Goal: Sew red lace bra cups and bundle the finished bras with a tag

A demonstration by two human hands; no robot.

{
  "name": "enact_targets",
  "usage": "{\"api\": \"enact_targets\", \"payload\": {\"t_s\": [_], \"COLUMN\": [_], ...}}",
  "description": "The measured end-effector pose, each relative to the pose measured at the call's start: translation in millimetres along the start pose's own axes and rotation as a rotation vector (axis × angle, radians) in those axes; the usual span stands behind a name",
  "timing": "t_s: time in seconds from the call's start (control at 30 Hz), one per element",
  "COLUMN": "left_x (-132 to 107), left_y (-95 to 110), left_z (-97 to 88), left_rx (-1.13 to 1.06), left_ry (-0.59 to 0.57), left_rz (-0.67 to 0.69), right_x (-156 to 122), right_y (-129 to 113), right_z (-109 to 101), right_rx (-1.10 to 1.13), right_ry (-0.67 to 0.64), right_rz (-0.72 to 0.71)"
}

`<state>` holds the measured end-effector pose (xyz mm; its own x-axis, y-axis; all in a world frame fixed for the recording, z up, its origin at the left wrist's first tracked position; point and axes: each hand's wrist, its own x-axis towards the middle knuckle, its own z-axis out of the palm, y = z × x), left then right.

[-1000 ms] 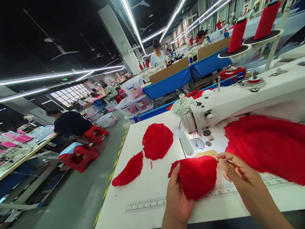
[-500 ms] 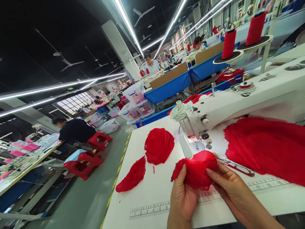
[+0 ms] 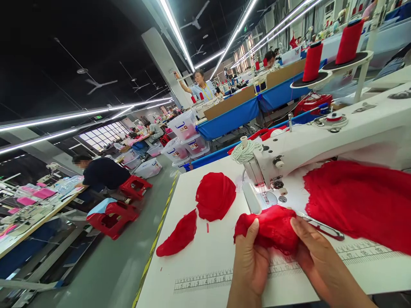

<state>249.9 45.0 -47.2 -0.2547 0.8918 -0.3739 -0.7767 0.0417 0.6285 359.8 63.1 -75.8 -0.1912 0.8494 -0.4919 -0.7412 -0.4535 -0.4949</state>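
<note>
Head cam: L hand & R hand had fingers clamped on red cloth, long axis L–R, near side of sewing mach.; neither hand nearer.

A rumpled red cloth is held between left hand and right hand.

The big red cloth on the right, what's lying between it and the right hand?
A shiny metal tool lies between the right hand, which holds a smaller red piece, and the big red cloth; the head view shows it.
</note>
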Motion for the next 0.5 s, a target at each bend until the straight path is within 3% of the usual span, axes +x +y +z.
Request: {"api": "enact_targets", "payload": {"t_s": [0.23, 0.4, 0.5], "left_x": [2.0, 0.6, -9.8], "left_y": [-2.1, 5.9, 10.9], "left_z": [-4.3, -2.8, -9.9], "left_rx": [0.017, -0.033, 0.070], "left_ry": [0.051, 0.260, 0.199], "left_rz": [0.037, 0.046, 0.088], "right_x": [7.8, 9.4, 5.5], "right_y": [-1.3, 1.9, 2.7], "right_z": [-4.4, -10.5, -12.2], "right_rx": [-0.049, -0.280, -0.317], "right_ry": [0.091, 0.098, 0.042], "right_rz": [-0.094, -0.334, -0.391]}}
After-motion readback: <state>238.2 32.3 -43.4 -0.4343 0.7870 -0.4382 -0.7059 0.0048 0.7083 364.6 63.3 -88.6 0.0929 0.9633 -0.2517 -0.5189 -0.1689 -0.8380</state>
